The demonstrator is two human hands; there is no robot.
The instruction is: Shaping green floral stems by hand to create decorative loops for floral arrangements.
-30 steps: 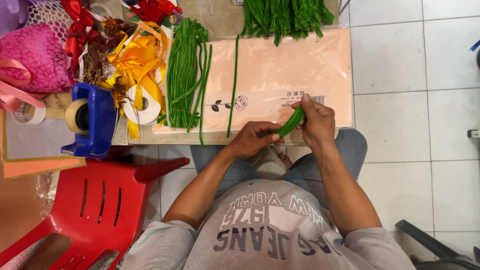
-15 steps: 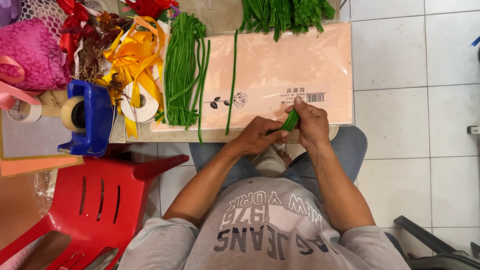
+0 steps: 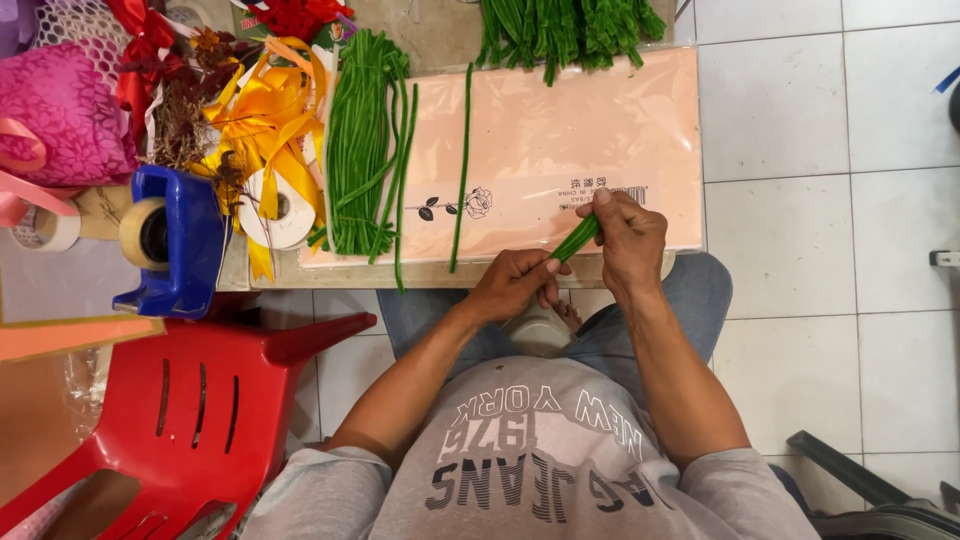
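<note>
Green stem (image 3: 578, 238) now tilts lower, twd 2 o'clock. Right hand (image 3: 628, 240) & left hand (image 3: 515, 283) pinch opposite ends, prob. to keep it taut over pink sheet (image 3: 560, 140).

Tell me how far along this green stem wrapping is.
Looks done: a pile of green stems on the pink packet, plus one single stem. In hand: the left hand and right hand grip a short green piece. Left: possibly the green bundle at the top, hard to tell.
</note>
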